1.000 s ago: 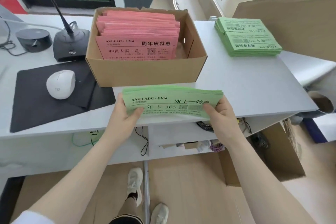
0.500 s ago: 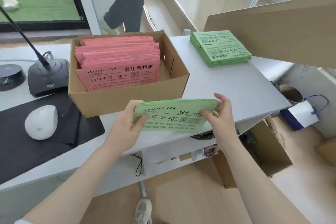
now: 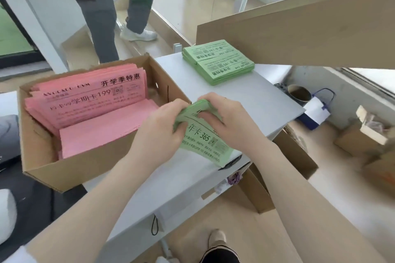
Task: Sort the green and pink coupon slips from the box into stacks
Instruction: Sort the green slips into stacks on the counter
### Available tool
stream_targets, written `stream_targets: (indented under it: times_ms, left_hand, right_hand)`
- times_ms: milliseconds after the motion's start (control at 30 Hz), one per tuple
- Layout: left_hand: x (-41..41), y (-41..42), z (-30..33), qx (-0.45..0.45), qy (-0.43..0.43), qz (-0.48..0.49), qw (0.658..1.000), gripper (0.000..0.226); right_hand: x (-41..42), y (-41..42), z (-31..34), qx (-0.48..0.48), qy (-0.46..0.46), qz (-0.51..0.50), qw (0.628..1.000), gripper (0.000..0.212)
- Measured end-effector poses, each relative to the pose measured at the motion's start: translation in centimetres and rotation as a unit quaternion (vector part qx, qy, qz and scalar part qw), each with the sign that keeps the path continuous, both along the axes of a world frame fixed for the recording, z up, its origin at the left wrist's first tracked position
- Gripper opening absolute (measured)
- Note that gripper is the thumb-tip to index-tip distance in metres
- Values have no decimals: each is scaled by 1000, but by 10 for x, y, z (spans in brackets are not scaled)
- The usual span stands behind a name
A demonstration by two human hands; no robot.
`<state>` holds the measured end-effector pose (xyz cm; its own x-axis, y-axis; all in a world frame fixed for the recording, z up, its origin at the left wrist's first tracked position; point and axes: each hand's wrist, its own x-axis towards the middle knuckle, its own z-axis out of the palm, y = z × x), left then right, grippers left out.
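A bundle of green coupon slips (image 3: pixel 208 147) is gripped by both hands just above the white counter, to the right of the cardboard box (image 3: pixel 89 168). My left hand (image 3: pixel 158 132) clasps its left end and my right hand (image 3: pixel 230 121) covers its top, so only the lower part with "365" shows. Inside the box stand pink coupon slips (image 3: pixel 89 100), leaning back, with more pink slips lying flat in front. Two side-by-side piles of green slips (image 3: pixel 218 62) rest at the counter's far right corner.
The white counter (image 3: pixel 267 100) ends close to my right hand. A large cardboard panel (image 3: pixel 299 28) overhangs the far right. Another person's legs (image 3: pixel 119 6) stand beyond the box. Bags and cartons (image 3: pixel 316 111) sit on the floor at right. A black mat lies at left.
My view has turned right and closer. Both hands moved inward over the green bundle, bending and turning it so it now slants. A different pink slip faces front in the box.
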<state>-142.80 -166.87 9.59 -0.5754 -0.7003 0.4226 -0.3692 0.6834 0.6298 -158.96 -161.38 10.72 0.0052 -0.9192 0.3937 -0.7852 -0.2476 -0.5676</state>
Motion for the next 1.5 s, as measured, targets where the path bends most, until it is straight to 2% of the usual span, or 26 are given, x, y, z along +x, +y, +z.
stream_targets:
  times_ms: [67, 133, 233, 300, 367, 500, 567, 667, 800, 867, 933, 1000, 1033, 1167, 1233, 1333, 1433, 1500]
  left_hand:
    - [-12, -2, 1, 27, 18, 18, 999, 23]
    - [-24, -4, 5, 107, 83, 31, 990, 24]
    - [-50, -10, 10, 258, 197, 42, 945, 23]
    - [-72, -18, 6, 342, 240, 23, 908, 18]
    - [-98, -26, -4, 384, 230, 7, 894, 18]
    - [-151, -38, -35, 389, 85, 29, 917, 25]
    - [-173, -41, -48, 421, 51, 29, 905, 25]
    - [-198, -47, -62, 493, 98, 54, 863, 21]
    - [-224, -68, -62, 500, 226, 160, 820, 12]
    - [-235, -83, -58, 489, 307, 213, 788, 9]
    - [-244, -102, -53, 486, 370, 256, 749, 8]
    - [-252, -120, -50, 500, 397, 267, 722, 15]
    - [-255, -128, -49, 505, 389, 264, 724, 18]
    - [-269, -154, -50, 494, 356, 271, 746, 24]
    - [-273, -169, -49, 467, 359, 283, 757, 23]
    - [-278, -194, -50, 407, 334, 308, 792, 25]
    - [-280, -210, -62, 347, 233, 328, 847, 28]
    - [-279, -216, -72, 314, 174, 339, 870, 29]
  right_hand:
    - [-13, -5, 0, -13, -26, -7, 1000, 17]
    - [-30, -9, -2, -11, -76, -6, 997, 12]
    - [-61, -19, -5, 6, -205, -13, 979, 13]
    - [-83, -30, -7, 3, -303, -20, 953, 18]
    - [-107, -42, -9, -7, -380, -25, 924, 23]
    - [-161, -70, -20, -8, -500, -94, 861, 19]
    - [-191, -88, -26, 0, -561, -136, 816, 15]
    - [-230, -111, -37, 12, -617, -178, 766, 15]
    - [-268, -135, -50, 65, -651, -204, 728, 15]
    - [-284, -147, -54, 84, -640, -210, 735, 24]
    - [-297, -159, -56, 111, -612, -203, 756, 36]
    - [-306, -171, -56, 151, -585, -182, 776, 40]
    - [-309, -176, -57, 168, -580, -173, 778, 40]
    - [-320, -200, -63, 182, -599, -163, 762, 38]
    - [-323, -211, -64, 177, -593, -156, 770, 36]
    - [-326, -228, -69, 172, -523, -150, 821, 34]
    - [-329, -238, -78, 171, -375, -159, 897, 33]
    - [-333, -240, -86, 171, -285, -163, 929, 32]
